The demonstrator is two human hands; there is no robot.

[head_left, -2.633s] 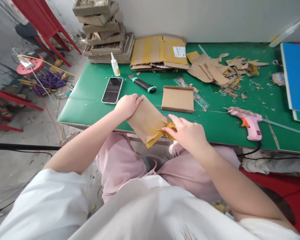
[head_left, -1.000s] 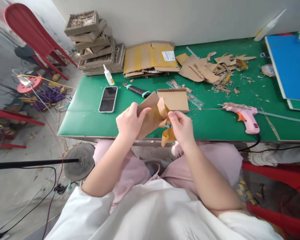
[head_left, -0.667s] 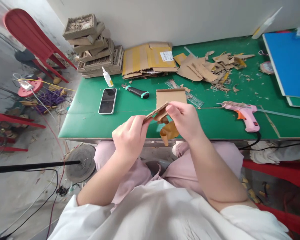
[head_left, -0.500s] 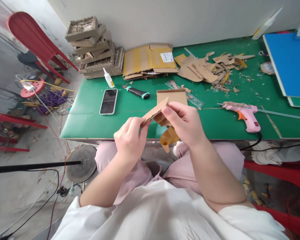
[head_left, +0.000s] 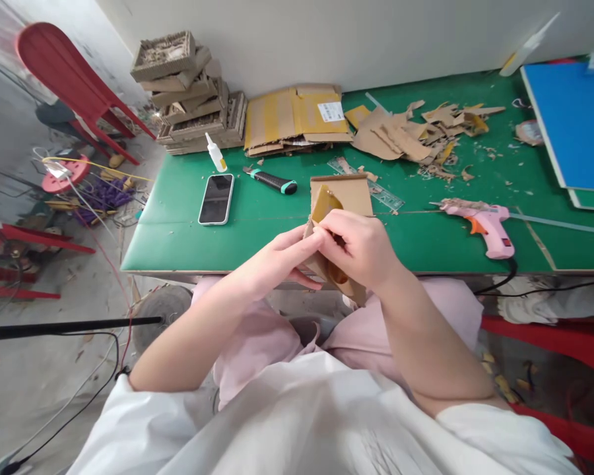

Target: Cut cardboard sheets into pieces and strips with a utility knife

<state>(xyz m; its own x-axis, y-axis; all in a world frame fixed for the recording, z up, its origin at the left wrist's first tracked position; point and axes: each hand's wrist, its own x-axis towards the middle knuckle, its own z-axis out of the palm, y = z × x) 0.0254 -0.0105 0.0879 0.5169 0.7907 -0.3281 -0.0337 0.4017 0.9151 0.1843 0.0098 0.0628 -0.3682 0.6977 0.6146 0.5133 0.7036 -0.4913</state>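
Over the front edge of the table, my left hand (head_left: 277, 264) is closed on the left side of a piece of corrugated cardboard (head_left: 359, 294), which is now tilted. My right hand (head_left: 361, 245) pinches at its upper part, where a layer with yellow-brown packing tape (head_left: 325, 203) stands up beyond the fingers. The fingertips of both hands meet, so the exact grip is partly hidden. Just behind them, a flat cardboard panel (head_left: 349, 191) with a folded far edge lies on the green table (head_left: 178, 251).
Left of my hands lie a phone (head_left: 216, 200), a utility knife (head_left: 272, 181) and a glue bottle (head_left: 216, 153). A pink glue gun (head_left: 490, 227) lies right. Behind are stacked cardboard trays (head_left: 193, 99), flattened cardboard (head_left: 282, 122), torn scraps (head_left: 400, 135) and a clear ruler (head_left: 386, 196).
The cardboard piece has turned from slanting edge-on to hanging lower and tilted. My right hand has come left and down to meet my left hand, and the taped layer now points up.
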